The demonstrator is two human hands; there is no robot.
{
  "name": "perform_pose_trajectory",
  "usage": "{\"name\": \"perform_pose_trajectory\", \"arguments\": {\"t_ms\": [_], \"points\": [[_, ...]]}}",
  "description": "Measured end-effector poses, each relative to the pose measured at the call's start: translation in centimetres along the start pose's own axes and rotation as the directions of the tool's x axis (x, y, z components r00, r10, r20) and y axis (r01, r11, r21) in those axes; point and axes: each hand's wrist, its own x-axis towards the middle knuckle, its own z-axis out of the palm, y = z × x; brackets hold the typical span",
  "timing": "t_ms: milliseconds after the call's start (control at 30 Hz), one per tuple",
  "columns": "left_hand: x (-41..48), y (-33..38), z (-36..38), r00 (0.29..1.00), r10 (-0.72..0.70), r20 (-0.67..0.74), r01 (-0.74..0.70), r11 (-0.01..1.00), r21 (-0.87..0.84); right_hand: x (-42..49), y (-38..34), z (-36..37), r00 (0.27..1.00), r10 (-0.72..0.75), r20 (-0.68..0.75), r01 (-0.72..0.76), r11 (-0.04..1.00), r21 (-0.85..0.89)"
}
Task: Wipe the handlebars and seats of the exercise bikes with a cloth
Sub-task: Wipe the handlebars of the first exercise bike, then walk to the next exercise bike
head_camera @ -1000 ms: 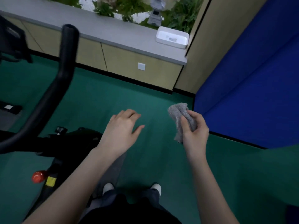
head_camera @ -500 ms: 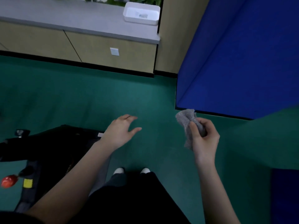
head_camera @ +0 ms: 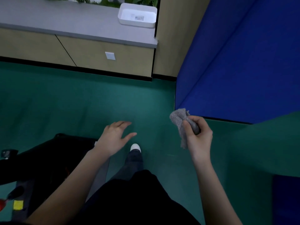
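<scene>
The cloth (head_camera: 180,120), grey and crumpled, sat just toward 3 o'clock of the middle of the view, in the air above the floor (head_camera: 81,103) and touching nothing to be wiped. The right hand (head_camera: 198,137) gripped it with fingers and thumb curled round its bunched middle, a loose tail hanging down, much as it had a second before. The left hand (head_camera: 116,137), at 9 o'clock of the cloth and well apart from it, was open with fingers spread and relaxed, and held nothing. What had changed lay round them. A second earlier the handlebar had stood tall at 10 o'clock; now it was gone from view, and only the low black body of the bike (head_camera: 40,159) remained at 8 o'clock, with its yellow label (head_camera: 18,204) near the bottom edge. The view had swung toward the blue panel (head_camera: 243,70) at 2 o'clock, the white tray (head_camera: 138,15) on the surface (head_camera: 65,18) had drifted to 12 o'clock, and one shoe (head_camera: 135,146) was set forward where two had been side by side. That read as a person turning away from this bike in mid-step. Probably the wiping was paused while they moved on to a seat or another bike, neither yet in sight.
</scene>
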Motion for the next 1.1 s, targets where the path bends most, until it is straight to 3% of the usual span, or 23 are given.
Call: {"name": "perform_pose_trajectory", "arguments": {"t_ms": [367, 600, 800, 1100], "points": [[10.9, -6.0, -6.3, 0.991, -0.094, -0.097, 0.085, 0.992, -0.092, 10.7, -5.7, 11.0, 0.969, -0.138, 0.203, 0.162, 0.981, -0.109], [12.2, -10.3, -8.3, 0.95, -0.289, -0.113, 0.265, 0.945, -0.189, 16.2, -7.7, 17.0, 0.928, -0.115, 0.355, 0.162, 0.981, -0.106], [13.5, -12.7, -9.1, 0.858, -0.492, -0.147, 0.447, 0.856, -0.26, 21.5, -8.7, 23.0, 0.854, -0.148, 0.499, 0.218, 0.972, -0.085], [21.0, -13.3, -11.8, 0.702, -0.694, -0.159, 0.627, 0.708, -0.326, 32.3, -11.5, 30.9, 0.681, -0.172, 0.712, 0.236, 0.972, 0.009]]}}
